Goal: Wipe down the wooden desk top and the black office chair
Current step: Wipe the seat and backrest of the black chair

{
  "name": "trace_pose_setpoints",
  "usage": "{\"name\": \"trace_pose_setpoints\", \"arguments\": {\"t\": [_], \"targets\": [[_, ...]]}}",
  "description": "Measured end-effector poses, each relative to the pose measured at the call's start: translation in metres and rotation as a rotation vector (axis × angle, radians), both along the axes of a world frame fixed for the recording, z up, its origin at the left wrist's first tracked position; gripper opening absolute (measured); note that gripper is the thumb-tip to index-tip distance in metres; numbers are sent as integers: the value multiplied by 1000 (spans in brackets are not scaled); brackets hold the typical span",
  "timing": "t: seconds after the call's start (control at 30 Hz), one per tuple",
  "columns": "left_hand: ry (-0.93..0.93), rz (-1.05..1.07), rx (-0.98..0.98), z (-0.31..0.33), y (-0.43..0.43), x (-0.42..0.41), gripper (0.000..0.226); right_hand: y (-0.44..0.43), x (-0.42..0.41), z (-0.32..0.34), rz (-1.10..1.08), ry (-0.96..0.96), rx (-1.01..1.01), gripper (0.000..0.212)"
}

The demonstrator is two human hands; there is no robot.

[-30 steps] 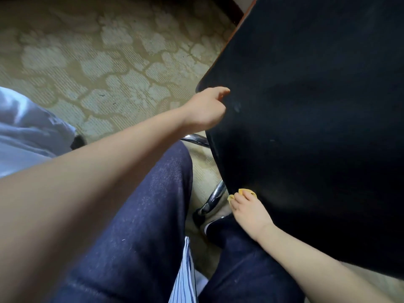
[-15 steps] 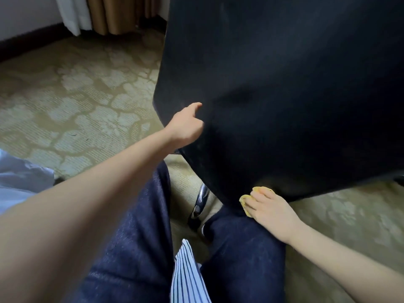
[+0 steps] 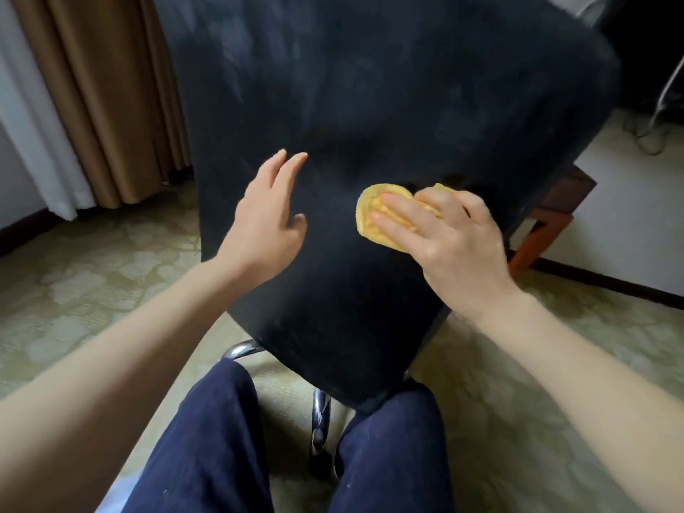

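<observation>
Chair back [image 3: 388,105] fills centre. Right hand [image 3: 444,235] presses yellow cloth [image 3: 374,212] flat against it; left hand [image 3: 266,224], fingers straight, at cloth's 9 o'clock.

chair [image 3: 370,105] top: cropped | cloth [image 3: 372,216]: partly under right hand [image 3: 457,249]

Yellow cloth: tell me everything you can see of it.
The yellow cloth is small and soft-looking, with a nubby surface like microfibre, and it is bunched into a rounded pad. It lies flat against the back of the black chair, about mid-height and right of centre. The right hand presses it there with straight, spread fingers that cover most of it. A rounded edge shows beyond the fingertips and a small bit peeks above the knuckles. Whether it is damp cannot be told.
</observation>
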State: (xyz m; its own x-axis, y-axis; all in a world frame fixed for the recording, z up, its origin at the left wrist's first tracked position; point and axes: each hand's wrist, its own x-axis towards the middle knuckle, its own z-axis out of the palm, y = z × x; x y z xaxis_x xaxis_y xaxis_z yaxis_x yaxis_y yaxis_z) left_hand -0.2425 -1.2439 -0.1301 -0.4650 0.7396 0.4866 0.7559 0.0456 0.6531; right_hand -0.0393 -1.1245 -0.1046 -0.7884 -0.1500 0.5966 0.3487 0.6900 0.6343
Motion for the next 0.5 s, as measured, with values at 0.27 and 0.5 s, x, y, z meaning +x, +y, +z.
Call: {"name": "trace_pose_setpoints", "arguments": {"t": [0.27, 0.5], "targets": [[526, 90, 155, 135, 12, -4, 94, -21, -37, 71, 14, 581, 41, 44], [515, 193, -73, 181, 23, -47, 86, -24, -56, 72, 0, 844, 40, 34]]}}
